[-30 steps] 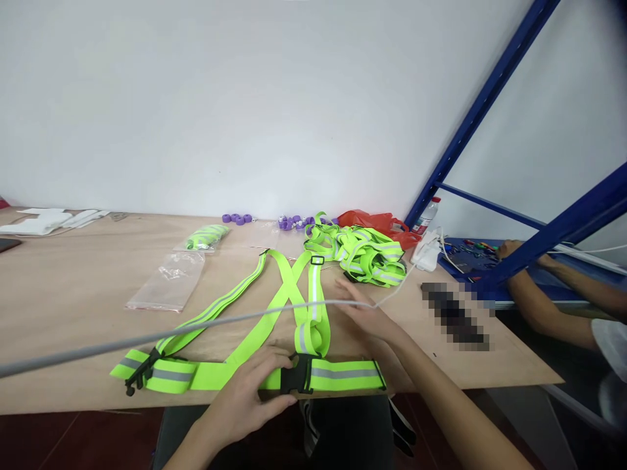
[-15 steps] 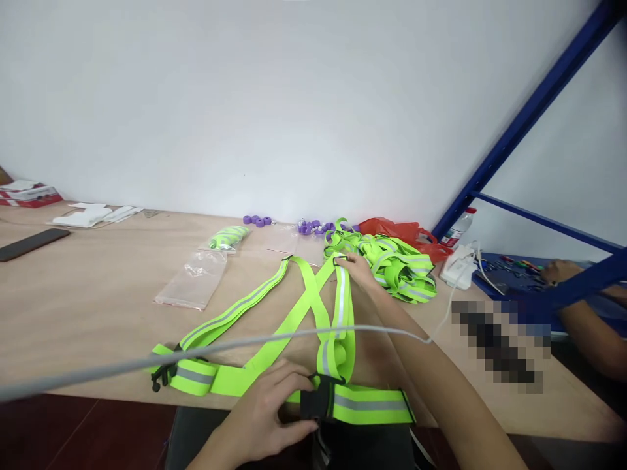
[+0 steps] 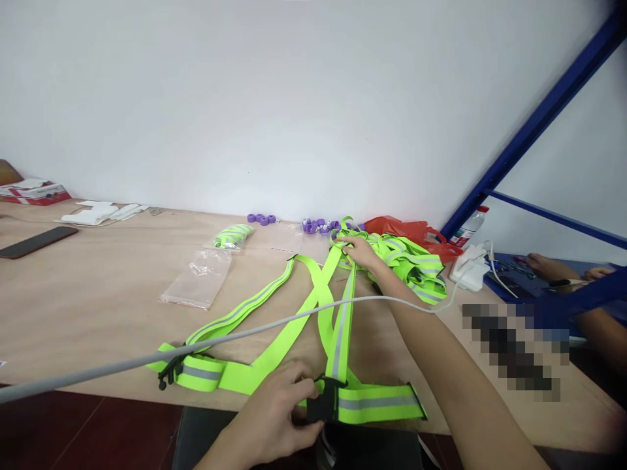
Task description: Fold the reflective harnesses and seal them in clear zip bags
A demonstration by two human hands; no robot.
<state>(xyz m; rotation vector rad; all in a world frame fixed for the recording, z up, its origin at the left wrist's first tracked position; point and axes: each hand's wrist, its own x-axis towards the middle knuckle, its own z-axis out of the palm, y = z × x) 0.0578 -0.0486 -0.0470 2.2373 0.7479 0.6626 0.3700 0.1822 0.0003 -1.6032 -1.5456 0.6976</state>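
A neon-green reflective harness (image 3: 274, 352) with silver stripes lies spread on the table, two of its straps crossing. My left hand (image 3: 277, 408) is closed around the black buckle (image 3: 321, 401) at the front edge. Farther back, my right hand (image 3: 361, 253) pinches the top of the right shoulder strap (image 3: 343, 320), which runs nearly straight between both hands. Another black buckle (image 3: 171, 372) sits at the harness's left end. Beside my right hand is a heap of similar green straps (image 3: 416, 267).
A grey cable (image 3: 235, 336) crosses in front of the harness. Plastic bags (image 3: 198, 277), a bagged green bundle (image 3: 234, 235), purple rolls (image 3: 264, 220) and a red bag (image 3: 409, 232) lie behind. A phone (image 3: 39, 241) rests left. Another person's hands work at the right.
My right hand has moved slightly away from me with the strap's top, and the loose, looped strap is now drawn straight. My left hand stays on the buckle. The view has shifted a little.
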